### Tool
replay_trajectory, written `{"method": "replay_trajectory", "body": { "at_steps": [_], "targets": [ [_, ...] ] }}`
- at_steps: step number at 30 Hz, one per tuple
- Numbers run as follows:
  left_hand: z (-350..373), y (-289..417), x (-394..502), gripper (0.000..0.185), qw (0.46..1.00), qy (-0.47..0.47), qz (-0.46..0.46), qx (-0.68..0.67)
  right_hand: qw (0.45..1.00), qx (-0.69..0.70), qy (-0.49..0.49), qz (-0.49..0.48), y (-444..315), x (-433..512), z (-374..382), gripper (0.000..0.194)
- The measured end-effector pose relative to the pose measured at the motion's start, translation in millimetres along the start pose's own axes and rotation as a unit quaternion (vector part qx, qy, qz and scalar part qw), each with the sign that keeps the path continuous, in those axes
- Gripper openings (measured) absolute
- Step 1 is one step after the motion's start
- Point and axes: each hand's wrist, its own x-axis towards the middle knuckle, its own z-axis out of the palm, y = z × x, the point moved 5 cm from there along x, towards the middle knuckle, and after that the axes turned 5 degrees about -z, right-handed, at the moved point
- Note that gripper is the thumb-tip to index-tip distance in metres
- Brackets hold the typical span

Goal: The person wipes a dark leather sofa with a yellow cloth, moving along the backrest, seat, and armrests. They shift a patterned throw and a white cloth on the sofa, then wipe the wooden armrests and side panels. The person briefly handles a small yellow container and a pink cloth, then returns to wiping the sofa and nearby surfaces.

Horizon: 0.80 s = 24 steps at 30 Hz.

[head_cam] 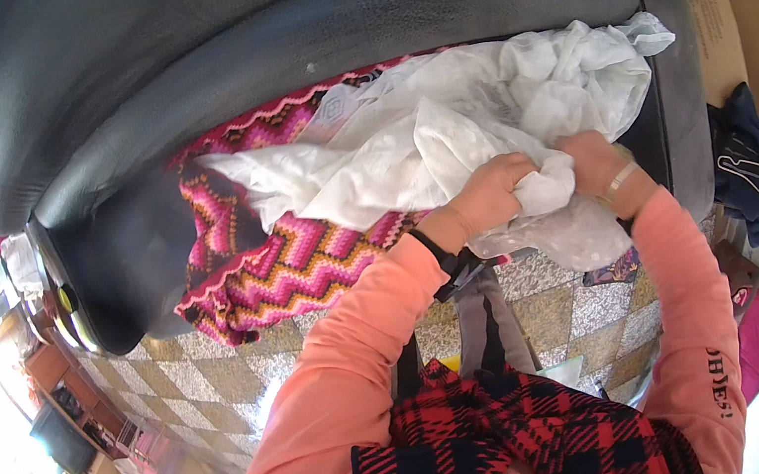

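A large sheer white cloth (382, 161) lies bunched and creased in front of me. Its far right end rests near the sofa's arm, and a corner hangs over the seat's front edge. My left hand (493, 194) pinches a gathered fold of it between thumb and fingers. Close beside, on the right, my right hand (594, 171) grips the same bunch; its fingertips are partly hidden in the folds. Underneath is a zigzag-patterned crocheted blanket (301, 265) in pink, black, mustard and white, spread on the seat with its left end folded over.
The black leather sofa (329, 23) spans the far side, its backrest behind the cloth. Right of its arm stand a cardboard box (715, 22) and dark clothing (748, 168) with a hanger. Checkered tiles (551, 317) cover the floor. A television (63, 440) stands at left.
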Motion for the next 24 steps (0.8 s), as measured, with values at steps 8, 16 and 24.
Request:
{"method": "replay_trajectory", "body": {
  "at_steps": [8,16,24],
  "targets": [
    [-96,-85,-175,0.067,0.889,0.185,-0.221,0.356,0.96,-0.073,-0.086,0.255,-28,-254,65,0.02],
    [-184,-165,-279,0.073,0.741,0.032,-0.334,0.581,0.799,0.002,-0.252,0.545,-128,-484,117,0.024],
    [-251,-183,-318,0.048,0.654,0.137,-0.337,0.664,0.566,0.037,-0.387,0.727,-179,-648,98,0.052]
  ]
}}
